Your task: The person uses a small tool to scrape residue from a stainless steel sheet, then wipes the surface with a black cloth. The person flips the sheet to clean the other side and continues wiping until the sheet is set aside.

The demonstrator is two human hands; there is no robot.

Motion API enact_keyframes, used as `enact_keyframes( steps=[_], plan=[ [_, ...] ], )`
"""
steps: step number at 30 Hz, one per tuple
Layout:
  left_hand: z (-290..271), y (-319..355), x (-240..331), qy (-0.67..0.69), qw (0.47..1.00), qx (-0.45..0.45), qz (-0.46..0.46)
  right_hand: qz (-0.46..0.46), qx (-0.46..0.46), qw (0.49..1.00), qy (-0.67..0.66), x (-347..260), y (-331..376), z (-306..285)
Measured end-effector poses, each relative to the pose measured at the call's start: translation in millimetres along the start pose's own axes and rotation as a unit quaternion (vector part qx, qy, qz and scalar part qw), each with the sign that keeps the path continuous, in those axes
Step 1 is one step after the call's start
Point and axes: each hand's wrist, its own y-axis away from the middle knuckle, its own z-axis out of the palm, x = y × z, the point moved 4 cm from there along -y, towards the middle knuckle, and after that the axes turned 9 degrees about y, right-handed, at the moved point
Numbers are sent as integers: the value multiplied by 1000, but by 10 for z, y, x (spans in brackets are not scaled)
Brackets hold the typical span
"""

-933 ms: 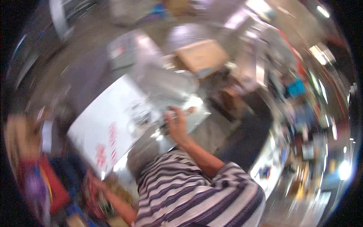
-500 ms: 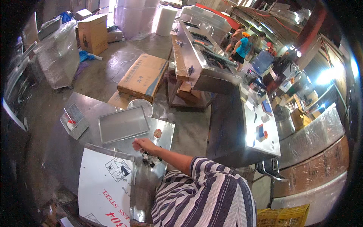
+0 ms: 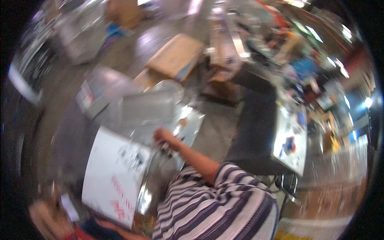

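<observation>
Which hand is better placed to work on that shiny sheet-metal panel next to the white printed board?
Right, probably. The right hand is at the shiny sheet-metal panel, beside the white printed board. The left hand is out of view. Blur hides the grip.

A blurred view from above; a shiny sheet-metal piece (image 3: 160, 168), silver and curved like a casing, lies low at centre, partly covered by a white panel (image 3: 114, 176) with red and black printing, tilted toward the lower left; a flat metal tray (image 3: 146, 110) lies just beyond it.
</observation>
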Motion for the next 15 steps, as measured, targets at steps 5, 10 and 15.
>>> enact_keyframes(
  steps=[5,10,15],
  plan=[
    [198,-547,389,183,977,-111,-14,158,123,963,-182,-196,658,226],
    [422,-670,510,165,968,-155,-108,244,38,941,-231,-649,1682,908],
    [657,-721,383,-38,984,-125,-117,230,-138,957,-113,-715,1965,1640]
  ],
)
